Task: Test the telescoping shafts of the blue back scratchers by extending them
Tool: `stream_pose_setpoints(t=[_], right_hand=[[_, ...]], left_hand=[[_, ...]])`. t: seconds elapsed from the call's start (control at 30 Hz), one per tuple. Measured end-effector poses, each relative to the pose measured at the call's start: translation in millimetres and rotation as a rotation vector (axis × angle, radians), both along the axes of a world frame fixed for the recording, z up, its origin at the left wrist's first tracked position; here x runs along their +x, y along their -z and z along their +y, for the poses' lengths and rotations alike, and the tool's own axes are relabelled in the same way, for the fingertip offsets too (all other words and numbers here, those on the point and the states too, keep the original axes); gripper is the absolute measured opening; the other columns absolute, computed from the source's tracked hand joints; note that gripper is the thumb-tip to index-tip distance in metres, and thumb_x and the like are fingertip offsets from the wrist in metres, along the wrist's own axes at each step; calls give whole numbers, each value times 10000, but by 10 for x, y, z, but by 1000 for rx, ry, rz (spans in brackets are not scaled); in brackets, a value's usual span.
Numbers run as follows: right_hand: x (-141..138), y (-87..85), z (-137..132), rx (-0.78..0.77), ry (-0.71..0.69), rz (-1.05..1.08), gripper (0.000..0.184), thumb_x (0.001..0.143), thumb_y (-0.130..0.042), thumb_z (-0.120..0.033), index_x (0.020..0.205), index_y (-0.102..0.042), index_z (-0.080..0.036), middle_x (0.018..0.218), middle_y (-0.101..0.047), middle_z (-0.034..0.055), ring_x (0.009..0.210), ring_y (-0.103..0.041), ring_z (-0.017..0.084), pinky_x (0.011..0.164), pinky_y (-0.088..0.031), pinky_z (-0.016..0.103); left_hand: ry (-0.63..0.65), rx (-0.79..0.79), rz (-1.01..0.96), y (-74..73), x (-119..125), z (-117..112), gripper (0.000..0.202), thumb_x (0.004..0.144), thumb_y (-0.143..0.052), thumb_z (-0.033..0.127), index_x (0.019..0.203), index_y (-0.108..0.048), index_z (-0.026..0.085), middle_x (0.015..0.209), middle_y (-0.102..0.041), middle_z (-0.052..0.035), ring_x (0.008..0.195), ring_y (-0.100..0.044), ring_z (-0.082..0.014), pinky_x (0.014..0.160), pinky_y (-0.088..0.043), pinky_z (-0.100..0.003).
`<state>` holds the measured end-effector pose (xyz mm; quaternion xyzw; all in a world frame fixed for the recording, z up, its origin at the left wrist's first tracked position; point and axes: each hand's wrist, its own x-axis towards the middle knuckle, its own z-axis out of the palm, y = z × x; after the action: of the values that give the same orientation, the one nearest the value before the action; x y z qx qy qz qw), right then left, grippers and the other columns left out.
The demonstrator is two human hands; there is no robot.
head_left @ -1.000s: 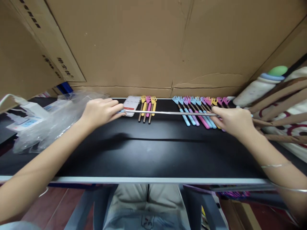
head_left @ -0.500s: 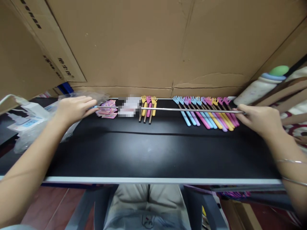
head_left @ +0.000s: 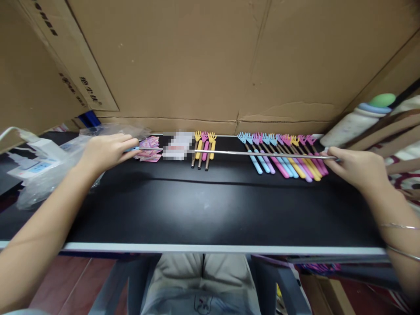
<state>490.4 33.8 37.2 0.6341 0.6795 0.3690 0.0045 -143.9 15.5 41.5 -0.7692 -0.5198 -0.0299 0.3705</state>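
A long telescopic metal rod [head_left: 229, 153] is stretched out level above the black table [head_left: 203, 210]. My left hand [head_left: 105, 151] pinches its left end, and my right hand [head_left: 357, 168] grips its right end. Under the rod lie three hand-shaped back scratchers [head_left: 204, 148] near the middle. A row of several more scratchers [head_left: 282, 155] in blue, pink, yellow and purple lies to the right. A small pile of pink packets [head_left: 148, 148] sits beside my left fingertips.
Cardboard walls [head_left: 197, 61] close off the back and left. A clear plastic bag [head_left: 55, 170] and a white power strip [head_left: 29, 164] lie at the left. A bottle [head_left: 354, 122] and a patterned bag [head_left: 400, 144] stand at the right. A blurred small item [head_left: 177, 146] lies near the packets.
My hands have drawn apart, left going left and right going right, and the rod has grown much longer. In the last half second little has moved.
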Motion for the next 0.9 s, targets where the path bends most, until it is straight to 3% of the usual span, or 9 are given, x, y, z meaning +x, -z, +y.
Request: stream_pose_setpoints(t=[0.27,0.47,0.7,0.9], right_hand=[[-96,-134,99,-2,3,-6,362,831,-340,-460,772,-578,-193,629,-623,77,515,-494,173,456,-179,241],[-96,-182,191,15,6,43,298,811,-413,-433,848,-596,-200,673,-629,79,527,-454,165,472,-181,247],[-67,-65,112,44,6,80,335,826,-379,-462,741,-567,-198,628,-602,81,535,-459,167,485,-175,245],[-18,-56,65,75,60,101,361,819,-345,-494,709,-528,-204,550,-542,71,513,-445,165,473,-184,236]], left_hand=[[16,81,84,-113,-24,20,422,955,-278,457,778,-561,198,734,-589,-18,776,-510,-156,540,-235,-248],[37,71,56,-208,6,103,384,951,-296,433,753,-527,200,728,-562,-23,801,-465,-164,570,-249,-247],[35,50,85,-90,81,103,370,949,-292,436,790,-534,206,742,-579,-23,791,-487,-164,569,-263,-251],[41,10,-23,-62,144,6,367,935,-312,442,783,-550,207,726,-587,-28,752,-501,-167,562,-265,-255]])
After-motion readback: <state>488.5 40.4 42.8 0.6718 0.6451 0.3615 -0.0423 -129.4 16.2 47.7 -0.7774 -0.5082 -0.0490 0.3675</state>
